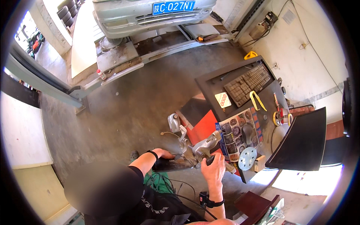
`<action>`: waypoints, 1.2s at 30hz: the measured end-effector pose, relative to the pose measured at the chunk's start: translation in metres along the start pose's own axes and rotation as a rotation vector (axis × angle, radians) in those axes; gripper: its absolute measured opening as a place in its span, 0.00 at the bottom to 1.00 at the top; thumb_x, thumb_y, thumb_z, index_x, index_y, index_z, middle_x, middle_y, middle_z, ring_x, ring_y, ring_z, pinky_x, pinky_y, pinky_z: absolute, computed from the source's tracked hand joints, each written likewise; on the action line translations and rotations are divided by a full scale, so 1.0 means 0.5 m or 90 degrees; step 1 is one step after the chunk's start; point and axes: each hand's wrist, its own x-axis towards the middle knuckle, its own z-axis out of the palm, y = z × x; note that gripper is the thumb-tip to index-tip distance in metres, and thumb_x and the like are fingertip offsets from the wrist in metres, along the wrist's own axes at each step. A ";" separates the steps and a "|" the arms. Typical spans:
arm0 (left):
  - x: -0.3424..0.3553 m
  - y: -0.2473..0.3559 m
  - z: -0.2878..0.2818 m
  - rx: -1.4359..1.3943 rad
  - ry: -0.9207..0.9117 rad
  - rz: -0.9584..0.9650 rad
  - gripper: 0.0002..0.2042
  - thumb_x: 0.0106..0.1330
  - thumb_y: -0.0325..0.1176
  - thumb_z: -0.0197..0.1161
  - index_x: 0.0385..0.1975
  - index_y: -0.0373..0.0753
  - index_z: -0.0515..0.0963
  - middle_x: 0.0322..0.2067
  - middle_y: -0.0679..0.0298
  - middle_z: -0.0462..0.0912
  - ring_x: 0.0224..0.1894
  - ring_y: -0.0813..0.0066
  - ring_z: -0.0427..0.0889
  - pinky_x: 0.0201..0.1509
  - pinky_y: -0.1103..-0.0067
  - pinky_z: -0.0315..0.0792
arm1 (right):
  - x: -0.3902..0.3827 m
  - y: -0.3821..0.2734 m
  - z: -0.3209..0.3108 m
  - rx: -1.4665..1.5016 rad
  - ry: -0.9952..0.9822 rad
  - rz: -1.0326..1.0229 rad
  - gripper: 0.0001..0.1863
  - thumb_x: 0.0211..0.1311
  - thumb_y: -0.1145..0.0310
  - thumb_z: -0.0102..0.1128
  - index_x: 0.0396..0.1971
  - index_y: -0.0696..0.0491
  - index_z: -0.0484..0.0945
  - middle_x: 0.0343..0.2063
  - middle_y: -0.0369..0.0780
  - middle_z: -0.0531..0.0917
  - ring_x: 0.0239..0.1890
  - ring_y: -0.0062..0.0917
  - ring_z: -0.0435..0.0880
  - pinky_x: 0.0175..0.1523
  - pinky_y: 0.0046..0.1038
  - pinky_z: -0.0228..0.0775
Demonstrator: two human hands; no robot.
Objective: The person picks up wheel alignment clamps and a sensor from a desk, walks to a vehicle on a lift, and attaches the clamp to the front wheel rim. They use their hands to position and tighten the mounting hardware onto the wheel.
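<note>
A grey cast-metal assembly (205,145) with several arms and lugs sits in front of me, with a thin cable (168,133) sticking out to its left. My left hand (162,153) is closed at its near left side, fingers partly hidden against a dark part. Just right of the metal, my right hand (214,168) is wrapped round a small black object (210,160) whose rounded end shows by the thumb. That hand is beside the assembly's lower right end; whether the black object touches the metal I cannot tell.
At the right, a dark desk holds a keyboard (247,83), a mouse (247,132), a printed sheet (231,139), a holed disc (247,158), a small box (259,164) and a monitor (300,142). Black cables (187,184) hang below my hands. A car (150,18) stands on a lift ahead.
</note>
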 end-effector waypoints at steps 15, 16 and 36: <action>-0.084 0.040 -0.023 0.036 -0.034 -0.100 0.41 0.69 0.68 0.40 0.74 0.43 0.58 0.74 0.58 0.58 0.77 0.59 0.53 0.78 0.65 0.46 | -0.004 0.013 0.006 0.063 0.026 -0.014 0.18 0.47 0.71 0.65 0.40 0.54 0.72 0.38 0.50 0.76 0.40 0.49 0.79 0.45 0.46 0.73; -0.085 0.042 -0.024 0.033 -0.034 -0.113 0.41 0.69 0.68 0.40 0.74 0.43 0.58 0.74 0.58 0.58 0.77 0.58 0.53 0.78 0.65 0.46 | -0.003 0.013 0.006 0.060 0.027 -0.010 0.18 0.47 0.71 0.65 0.40 0.54 0.72 0.38 0.50 0.77 0.40 0.49 0.79 0.45 0.46 0.73; -0.109 0.060 -0.023 0.053 -0.006 -0.160 0.45 0.67 0.72 0.38 0.73 0.40 0.58 0.74 0.53 0.57 0.77 0.55 0.53 0.78 0.62 0.48 | -0.001 0.025 0.024 0.051 0.039 0.008 0.20 0.44 0.70 0.66 0.40 0.54 0.73 0.39 0.51 0.77 0.41 0.49 0.80 0.46 0.45 0.74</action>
